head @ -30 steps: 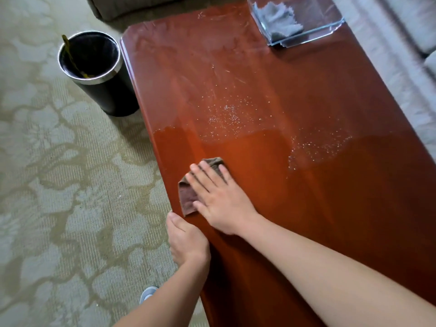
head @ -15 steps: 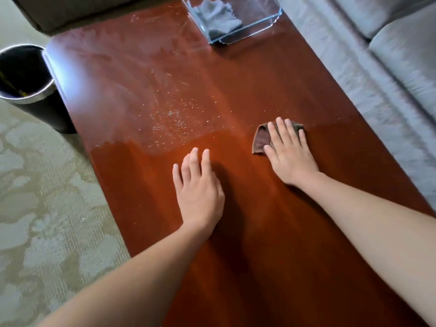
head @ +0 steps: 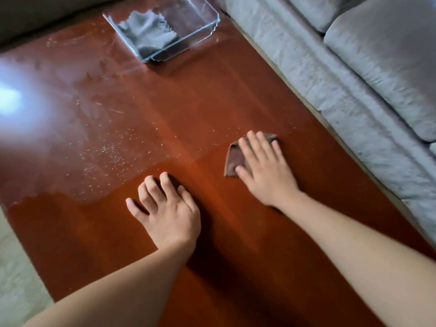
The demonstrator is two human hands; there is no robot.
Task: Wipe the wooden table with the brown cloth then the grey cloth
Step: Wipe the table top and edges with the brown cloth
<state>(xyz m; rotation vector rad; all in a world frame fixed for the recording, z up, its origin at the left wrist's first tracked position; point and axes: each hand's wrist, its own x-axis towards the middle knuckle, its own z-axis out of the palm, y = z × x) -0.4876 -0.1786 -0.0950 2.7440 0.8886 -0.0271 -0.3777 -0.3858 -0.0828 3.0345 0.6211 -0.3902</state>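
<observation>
My right hand (head: 264, 168) lies flat with straight fingers on the folded brown cloth (head: 232, 160), pressing it onto the reddish wooden table (head: 212, 102) towards its right side. My left hand (head: 165, 208) rests on the bare tabletop to the left of the cloth, fingers spread and slightly bent, holding nothing. The grey cloth (head: 147, 31) lies crumpled in a clear glass tray (head: 207, 27) at the far end of the table. Pale crumbs (head: 111, 152) are scattered on the wood ahead of my left hand.
A grey sofa (head: 354, 67) runs close along the table's right edge. Patterned carpet (head: 14, 267) shows beyond the left edge. Bright glare (head: 9, 97) reflects off the far left of the tabletop.
My right hand slid the brown cloth from the table's left edge across to the right. My left hand left the table's edge and now rests on the top. The view swung right, losing the bin.
</observation>
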